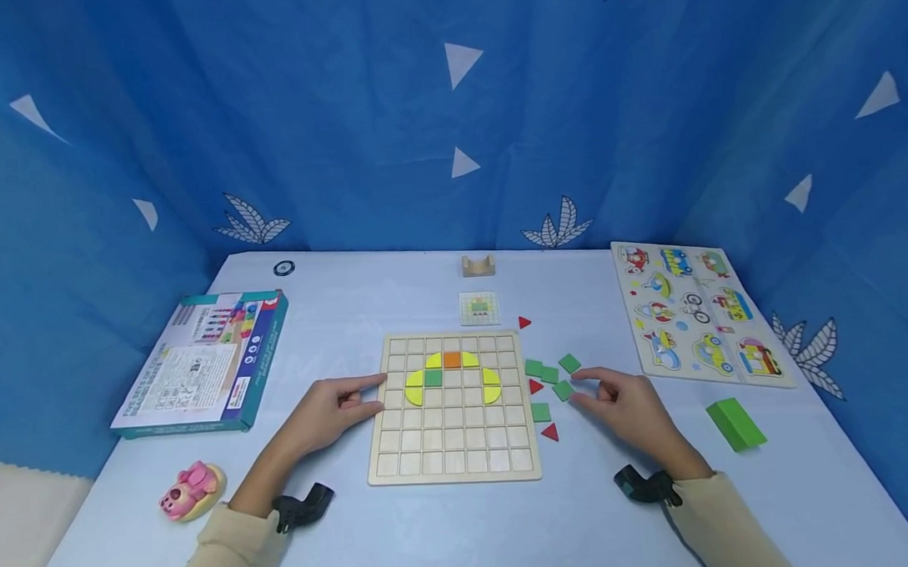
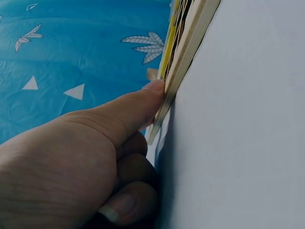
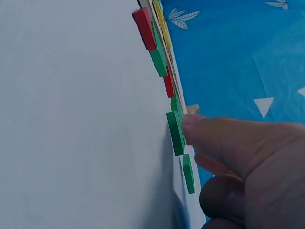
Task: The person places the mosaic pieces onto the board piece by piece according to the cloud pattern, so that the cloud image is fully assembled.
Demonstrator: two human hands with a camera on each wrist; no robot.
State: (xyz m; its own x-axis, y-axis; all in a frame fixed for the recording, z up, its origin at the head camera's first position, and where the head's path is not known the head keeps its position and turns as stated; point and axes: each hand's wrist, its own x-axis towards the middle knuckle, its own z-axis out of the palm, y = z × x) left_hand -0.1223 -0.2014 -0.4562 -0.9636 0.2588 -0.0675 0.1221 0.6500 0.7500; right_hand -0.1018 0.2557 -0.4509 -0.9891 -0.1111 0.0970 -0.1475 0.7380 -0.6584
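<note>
Blue table: wrist cams show left hand pressing board, right hand pinching green tile.

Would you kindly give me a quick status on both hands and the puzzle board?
Left hand presses wooden grid board at its left edge. Right hand touches a green square tile beside the board. Red triangles lie close by.
</note>
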